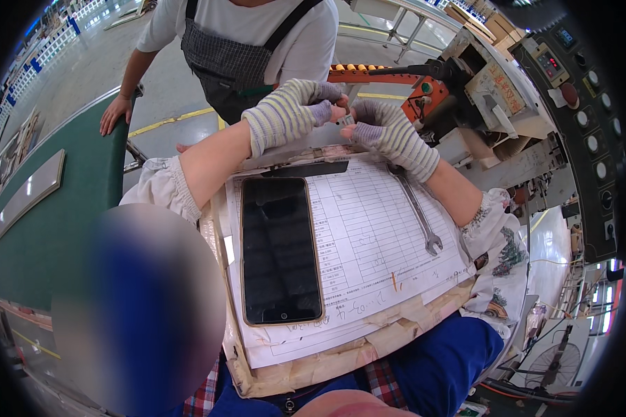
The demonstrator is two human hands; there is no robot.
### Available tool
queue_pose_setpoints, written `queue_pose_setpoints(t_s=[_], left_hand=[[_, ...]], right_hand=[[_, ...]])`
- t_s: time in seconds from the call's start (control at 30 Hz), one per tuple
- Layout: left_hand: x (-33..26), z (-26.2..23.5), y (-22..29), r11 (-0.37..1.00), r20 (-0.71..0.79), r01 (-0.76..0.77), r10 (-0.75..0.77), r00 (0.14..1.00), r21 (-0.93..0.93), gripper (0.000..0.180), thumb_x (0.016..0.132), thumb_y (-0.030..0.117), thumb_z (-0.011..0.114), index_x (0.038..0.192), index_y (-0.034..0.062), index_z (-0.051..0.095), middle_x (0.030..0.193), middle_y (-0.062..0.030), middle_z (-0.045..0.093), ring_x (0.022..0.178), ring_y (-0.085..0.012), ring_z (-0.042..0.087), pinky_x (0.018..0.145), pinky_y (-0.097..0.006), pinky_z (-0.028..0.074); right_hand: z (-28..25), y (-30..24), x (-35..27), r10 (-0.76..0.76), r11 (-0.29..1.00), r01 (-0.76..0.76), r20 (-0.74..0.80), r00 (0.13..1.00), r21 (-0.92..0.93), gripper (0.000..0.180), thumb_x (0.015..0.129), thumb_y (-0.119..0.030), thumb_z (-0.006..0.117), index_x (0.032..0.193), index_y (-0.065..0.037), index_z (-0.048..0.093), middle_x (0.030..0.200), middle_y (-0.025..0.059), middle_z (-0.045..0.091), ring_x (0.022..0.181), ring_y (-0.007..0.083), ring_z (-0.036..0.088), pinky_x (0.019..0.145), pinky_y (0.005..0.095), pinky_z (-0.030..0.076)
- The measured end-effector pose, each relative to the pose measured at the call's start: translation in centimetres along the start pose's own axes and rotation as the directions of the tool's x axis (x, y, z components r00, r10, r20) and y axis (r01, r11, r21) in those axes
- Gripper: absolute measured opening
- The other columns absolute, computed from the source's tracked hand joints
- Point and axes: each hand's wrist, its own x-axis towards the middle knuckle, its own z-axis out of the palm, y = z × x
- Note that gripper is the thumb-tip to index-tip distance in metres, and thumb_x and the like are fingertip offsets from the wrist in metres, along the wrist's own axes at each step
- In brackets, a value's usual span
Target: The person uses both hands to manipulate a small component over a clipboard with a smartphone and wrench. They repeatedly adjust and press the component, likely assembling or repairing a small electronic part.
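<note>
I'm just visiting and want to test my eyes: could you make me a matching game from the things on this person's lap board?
Things:
1. phone
2. spanner
3. paper form
4. left hand

Descriptions:
A. white, ruled into a table
B. in a striped fingerless glove
C. dark screen, lying on the left of the sheet
D. silver metal, on the right of the sheet

Pairs: 1-C, 2-D, 3-A, 4-B
</note>
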Motion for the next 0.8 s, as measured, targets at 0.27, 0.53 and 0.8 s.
queue_pose_setpoints(t_s=[0.27,0.53,0.8], left_hand=[[1.6,-0.5,-3.6,0.931,-0.01,-0.212,0.225,0.974,0.297,0.029,0.08,0.017,0.062,0.104,0.0008,0.059,0.09,-0.0057,0.063,0.084,-0.0104,0.057,0.08,-0.023,0.044],[1.8,-0.5,-3.8,0.942,-0.038,-0.169,0.188,0.981,0.29,0.026,0.081,0.013,0.059,0.104,0.0012,0.059,0.09,-0.006,0.063,0.085,-0.011,0.057,0.078,-0.024,0.044],[1.9,-0.7,-4.4,0.965,-0.04,-0.231,0.237,0.971,0.128,0.026,0.082,0.011,0.058,0.106,0.0007,0.058,0.091,-0.0063,0.063,0.086,-0.0115,0.056,0.078,-0.024,0.045]], right_hand=[[0.0,0.9,0.4,-0.095,0.989,0.084,-0.093,0.991,-0.123,0.024,0.07,-0.014,0.073,0.081,-0.003,0.055,0.075,-0.0026,0.053,0.07,0.0057,0.047,0.063,0.021,0.042],[0.2,1.0,0.4,-0.197,0.965,0.171,-0.121,0.973,-0.198,0.026,0.072,-0.015,0.072,0.087,-0.002,0.056,0.076,-0.0014,0.054,0.07,0.0054,0.046,0.062,0.0209,0.042],[0.3,1.1,0.5,-0.11,0.966,0.104,0.013,0.994,0.235,0.027,0.082,-0.023,0.061,0.098,-0.001,0.06,0.079,-0.0001,0.058,0.07,0.0053,0.048,0.064,0.02,0.042]])
